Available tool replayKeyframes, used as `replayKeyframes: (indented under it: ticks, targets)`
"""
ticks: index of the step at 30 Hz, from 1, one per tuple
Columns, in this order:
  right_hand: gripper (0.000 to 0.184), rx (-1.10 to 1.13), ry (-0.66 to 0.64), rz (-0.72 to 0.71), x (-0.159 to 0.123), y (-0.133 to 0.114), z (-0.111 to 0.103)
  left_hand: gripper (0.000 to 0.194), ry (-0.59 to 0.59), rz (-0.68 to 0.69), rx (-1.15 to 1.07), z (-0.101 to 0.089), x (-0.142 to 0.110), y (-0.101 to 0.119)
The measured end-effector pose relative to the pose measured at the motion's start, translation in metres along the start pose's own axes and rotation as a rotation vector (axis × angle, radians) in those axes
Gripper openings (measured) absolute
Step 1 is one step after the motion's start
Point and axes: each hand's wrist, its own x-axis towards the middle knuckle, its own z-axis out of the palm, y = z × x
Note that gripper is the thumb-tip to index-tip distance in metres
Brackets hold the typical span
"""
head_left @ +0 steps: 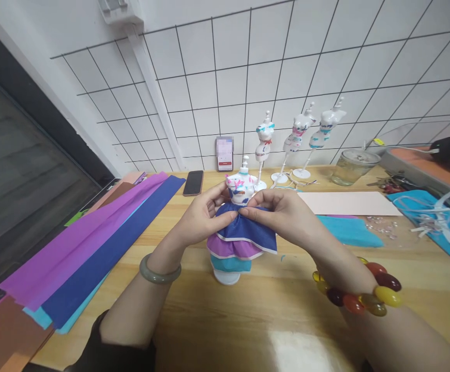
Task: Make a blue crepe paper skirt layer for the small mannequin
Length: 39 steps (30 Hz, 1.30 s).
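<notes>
In front of me a small white mannequin (240,187), marked with bits of pink and blue, stands upright on a round white base (227,277). Around its waist hangs a tiered skirt (248,227) in dark blue, purple and turquoise, each upper tier edged in white. My left hand (209,209) is closed at the left of the waist, thumb on the skirt's gathered top and fingers behind the mannequin. From the other side, my right hand (277,209) pinches the same dark blue gathers near the front middle. The thumbs almost meet there.
Three more mini mannequins (265,139) stand behind. Purple (96,232) and dark blue (120,248) sheets lie at left. Two phones, one flat (193,183), one upright (225,154), sit at the back. At right are a glass jar (353,168), pale card (349,203) and turquoise cloth (349,231).
</notes>
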Motion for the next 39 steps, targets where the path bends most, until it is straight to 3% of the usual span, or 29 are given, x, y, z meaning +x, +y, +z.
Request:
replayKeyframes:
  ticks: [5,8,16,18,21,25,27,30,34,39]
  targets:
    - [0.026,0.032,0.011,0.038,0.001,0.0,0.001,0.054,-0.01,0.005,-0.001,0.001,0.0,0.0]
    - [0.031,0.01,0.04,0.046,0.001,0.0,0.002,0.051,0.065,0.001,0.01,0.004,0.0,-0.003]
    - [0.026,0.002,-0.018,-0.097,0.004,0.007,0.001,0.049,0.205,-0.06,0.027,0.007,0.004,-0.004]
    - [0.024,-0.078,0.042,-0.17,0.003,0.007,0.0,0.053,0.258,-0.093,0.014,0.006,0.005,-0.004]
    - [0.022,-0.318,0.175,-0.407,-0.002,0.001,0.0,0.053,0.316,-0.088,-0.007,0.004,0.006,-0.007]
    - [0.019,-0.668,0.079,-0.681,-0.01,-0.005,0.008,0.044,0.399,-0.102,-0.04,0.001,0.008,-0.013]
    - [0.012,-0.84,0.055,-0.744,-0.012,-0.005,0.016,0.041,0.446,-0.121,-0.051,-0.001,0.009,-0.014]
    - [0.017,-1.043,0.105,-0.805,-0.01,-0.002,0.025,0.039,0.487,-0.141,-0.047,-0.002,0.009,-0.014]
    - [0.027,-1.129,0.163,-0.905,-0.009,0.003,0.031,0.038,0.506,-0.15,-0.014,-0.002,0.009,-0.012]
    - [0.033,-1.06,0.199,-1.05,-0.012,0.001,0.033,0.041,0.515,-0.131,-0.022,-0.004,0.008,-0.011]
